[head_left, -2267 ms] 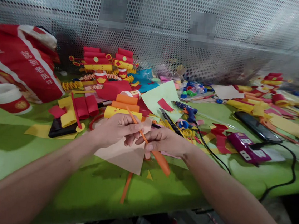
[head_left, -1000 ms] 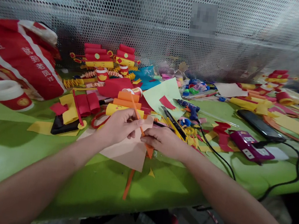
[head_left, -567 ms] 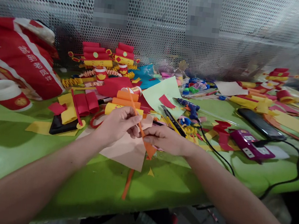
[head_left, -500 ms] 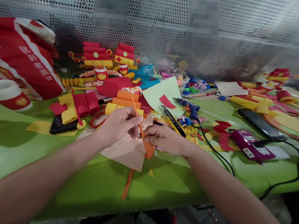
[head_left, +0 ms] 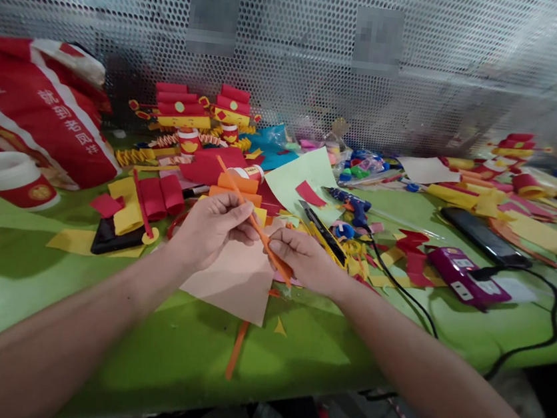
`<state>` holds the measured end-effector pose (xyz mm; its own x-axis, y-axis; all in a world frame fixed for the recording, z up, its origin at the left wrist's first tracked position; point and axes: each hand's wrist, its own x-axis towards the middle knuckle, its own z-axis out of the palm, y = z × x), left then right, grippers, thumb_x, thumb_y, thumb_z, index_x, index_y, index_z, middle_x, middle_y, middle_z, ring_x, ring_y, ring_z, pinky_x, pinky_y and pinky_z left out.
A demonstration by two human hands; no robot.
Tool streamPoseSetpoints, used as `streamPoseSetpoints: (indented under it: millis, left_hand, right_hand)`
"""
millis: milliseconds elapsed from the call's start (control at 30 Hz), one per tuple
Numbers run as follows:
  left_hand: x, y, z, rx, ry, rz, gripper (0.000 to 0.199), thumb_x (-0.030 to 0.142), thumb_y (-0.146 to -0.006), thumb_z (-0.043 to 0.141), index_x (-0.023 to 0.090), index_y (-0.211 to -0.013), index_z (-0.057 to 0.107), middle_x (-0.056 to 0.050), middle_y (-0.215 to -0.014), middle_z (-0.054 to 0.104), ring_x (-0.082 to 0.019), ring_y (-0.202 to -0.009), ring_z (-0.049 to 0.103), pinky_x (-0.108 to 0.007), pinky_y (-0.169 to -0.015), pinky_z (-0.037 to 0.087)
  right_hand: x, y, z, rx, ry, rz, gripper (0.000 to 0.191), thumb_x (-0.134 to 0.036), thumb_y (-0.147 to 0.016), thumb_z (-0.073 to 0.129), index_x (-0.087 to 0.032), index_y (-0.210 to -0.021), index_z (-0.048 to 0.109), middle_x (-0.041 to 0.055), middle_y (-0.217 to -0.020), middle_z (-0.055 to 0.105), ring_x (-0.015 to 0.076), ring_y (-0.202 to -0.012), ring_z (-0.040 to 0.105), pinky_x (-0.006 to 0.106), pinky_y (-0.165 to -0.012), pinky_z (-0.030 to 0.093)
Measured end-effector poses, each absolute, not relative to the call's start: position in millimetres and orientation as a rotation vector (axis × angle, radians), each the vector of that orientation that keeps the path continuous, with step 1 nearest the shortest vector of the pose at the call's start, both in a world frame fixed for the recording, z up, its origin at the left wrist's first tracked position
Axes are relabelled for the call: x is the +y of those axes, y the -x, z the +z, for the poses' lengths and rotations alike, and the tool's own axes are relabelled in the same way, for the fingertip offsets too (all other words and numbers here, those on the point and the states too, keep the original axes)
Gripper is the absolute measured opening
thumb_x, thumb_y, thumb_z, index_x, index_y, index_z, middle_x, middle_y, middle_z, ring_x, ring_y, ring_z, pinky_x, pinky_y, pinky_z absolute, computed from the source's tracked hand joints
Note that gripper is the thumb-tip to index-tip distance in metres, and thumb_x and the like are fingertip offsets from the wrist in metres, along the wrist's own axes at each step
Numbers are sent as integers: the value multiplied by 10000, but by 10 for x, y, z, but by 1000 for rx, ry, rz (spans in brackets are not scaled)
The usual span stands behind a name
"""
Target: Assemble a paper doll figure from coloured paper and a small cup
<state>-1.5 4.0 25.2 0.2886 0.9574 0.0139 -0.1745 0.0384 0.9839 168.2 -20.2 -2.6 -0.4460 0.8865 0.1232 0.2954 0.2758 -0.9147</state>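
Both hands grip one narrow orange paper strip (head_left: 234,184), which slants from upper left to lower right above the table. My left hand (head_left: 210,228) pinches its middle between thumb and fingers. My right hand (head_left: 306,256) holds the lower part, close beside the left; the strip's lower end sticks out below the fingers. Beneath them lies a pale pink paper sheet (head_left: 233,291) on the green table. Another orange strip (head_left: 237,352) lies near the front edge. Behind the left hand stand orange paper rolls (head_left: 237,194), partly hidden.
A utility knife (head_left: 323,231) and a blue glue gun (head_left: 354,204) with a cord lie to the right. Further right are a purple power socket (head_left: 466,277) and a black phone (head_left: 484,236). Paper cups (head_left: 14,182) and a red bag (head_left: 62,117) stand left.
The orange strip has tilted further left at its upper end, and its lower end has swung right. Both hands keep hold of it. The camera view has shifted slightly.
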Motion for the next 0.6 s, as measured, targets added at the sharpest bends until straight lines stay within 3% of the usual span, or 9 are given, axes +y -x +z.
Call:
streamPoseSetpoints:
  millis: [133,300,433,600]
  left_hand:
    - [46,25,253,814,-1141,1080,177,229,-743,645,130,-634,546,4,-560,630,-80,-478,591,-186,-494,495]
    - [-7,-30,240,912,-1145,1151,179,260,-743,642,148,-669,525,23,-555,623,-83,-480,590,-199,-500,492]
    - [-45,-73,179,1040,-1230,1080,232,321,-713,667,148,-667,520,25,-503,602,-97,-443,573,-221,-487,483]
    - [-50,-68,155,1061,-1296,1036,224,314,-725,648,139,-640,538,7,-516,623,-91,-456,572,-223,-516,487]
  right_hand:
    - [-199,-1660,-57,-1789,1035,1368,261,-339,-879,366,-186,-677,429,-51,-563,436,51,-422,356,191,-416,305]
    - [-182,-1643,-119,-1863,1103,856,205,-298,-855,420,-180,-696,476,-14,-658,478,85,-599,465,210,-567,382]
    - [-208,-1635,-89,-1961,1310,560,154,-261,-846,430,-170,-776,533,-1,-645,519,99,-558,455,224,-534,345]
    - [-228,-1641,-63,-1961,1258,630,174,-246,-852,419,-164,-783,557,10,-675,550,102,-592,484,223,-552,359]
